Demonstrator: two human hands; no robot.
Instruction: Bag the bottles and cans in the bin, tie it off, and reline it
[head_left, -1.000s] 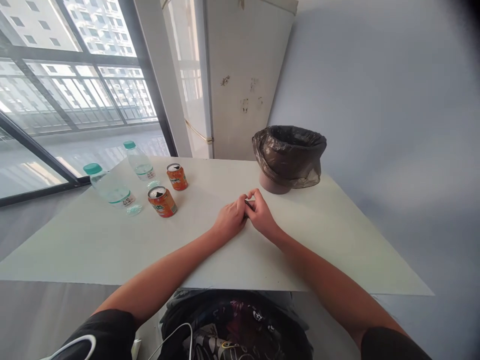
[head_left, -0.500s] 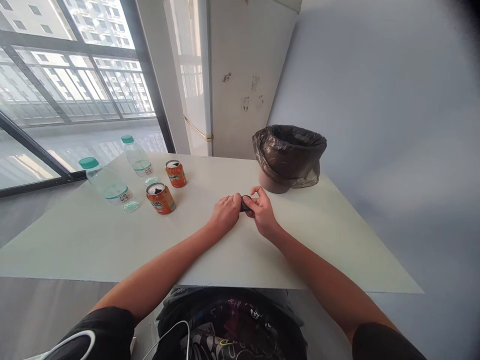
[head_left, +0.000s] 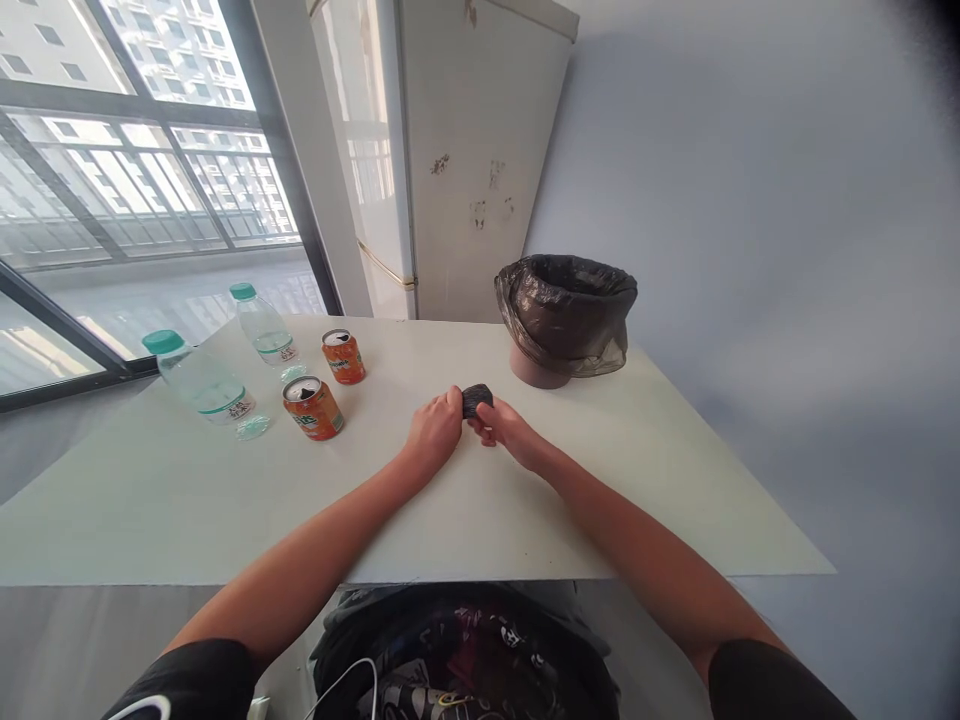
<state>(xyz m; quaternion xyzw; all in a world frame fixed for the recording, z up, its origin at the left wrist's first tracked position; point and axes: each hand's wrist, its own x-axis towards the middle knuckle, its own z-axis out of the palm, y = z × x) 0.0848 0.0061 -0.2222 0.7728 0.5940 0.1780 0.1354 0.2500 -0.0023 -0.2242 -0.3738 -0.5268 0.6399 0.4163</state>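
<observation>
A small roll of black plastic bags (head_left: 477, 399) is held just above or on the white table, between my two hands. My left hand (head_left: 436, 428) is closed around its left end, the knuckles turned up. At the right end, the thumb of my right hand (head_left: 513, 432) presses on the roll while the other fingers curl below it. Part of the roll is hidden by the fingers.
Behind my hands to the right stands a pinkish bin (head_left: 536, 370) lined with a dark translucent bag (head_left: 566, 310). Two orange cans (head_left: 313, 410) and two clear bottles with green caps (head_left: 199, 380) stand to the left on the white table (head_left: 225, 520). A fridge (head_left: 465, 130) is beyond.
More of the black roll shows between my hands. My right hand's raised index finger has come down, and its fingers now curl beneath the roll. The view has shifted slightly.
</observation>
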